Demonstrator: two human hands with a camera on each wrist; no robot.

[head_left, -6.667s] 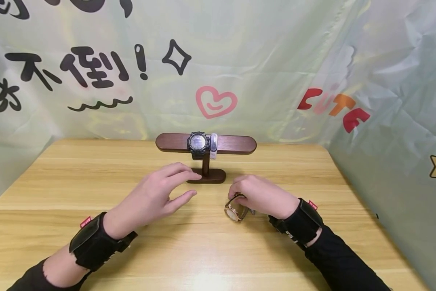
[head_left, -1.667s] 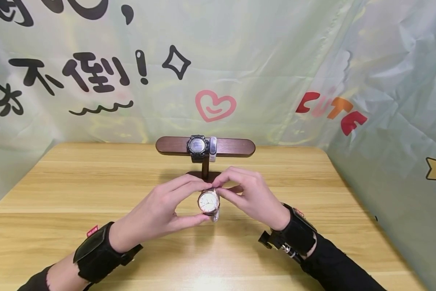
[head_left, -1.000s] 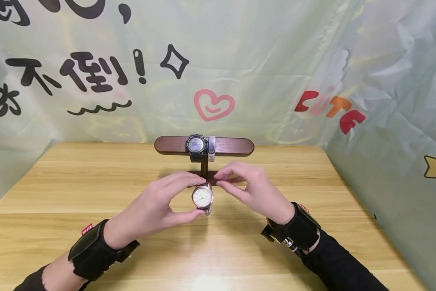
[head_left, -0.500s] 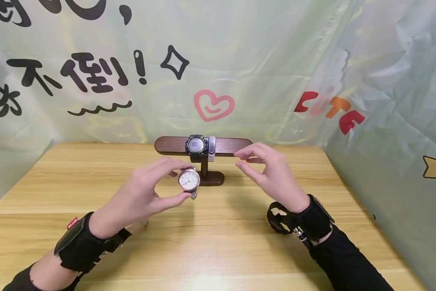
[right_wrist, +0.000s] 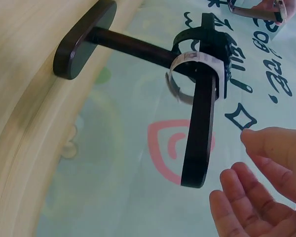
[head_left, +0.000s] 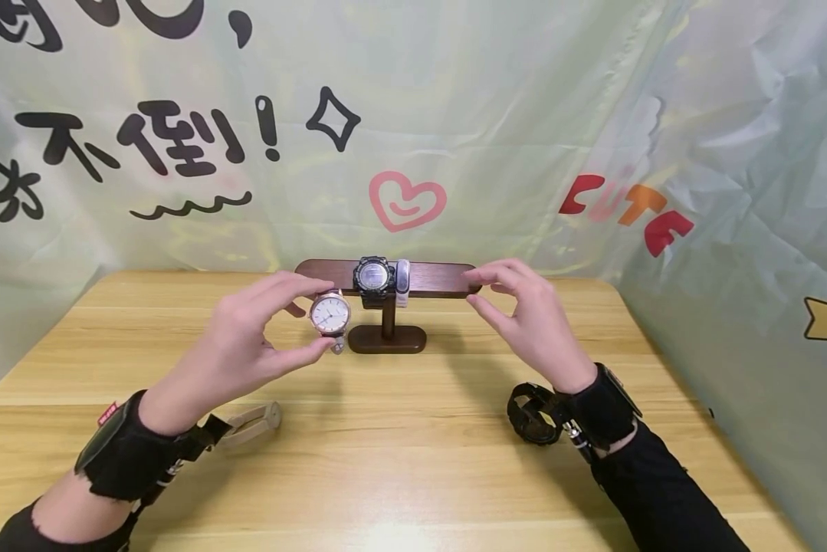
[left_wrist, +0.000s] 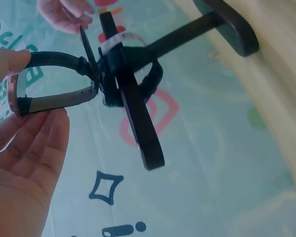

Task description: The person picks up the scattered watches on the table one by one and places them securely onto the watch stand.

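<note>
The left hand [head_left: 237, 337] pinches a round watch [head_left: 330, 313] with a white face, pinky-gold rim and dark strap, in the air by the left end of a dark brown wooden stand [head_left: 434, 277]. The right hand [head_left: 543, 322] holds nothing, fingers apart near the other end. A chunky black watch [head_left: 374, 276] and thin white wristband [head_left: 402, 277] sit on the stand

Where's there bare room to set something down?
On the table, between the beige strap and black loop. The stand's bar is bare right of the white band. Left of it is crowded: a black watch, then the left hand holding a white-faced watch in front.
</note>
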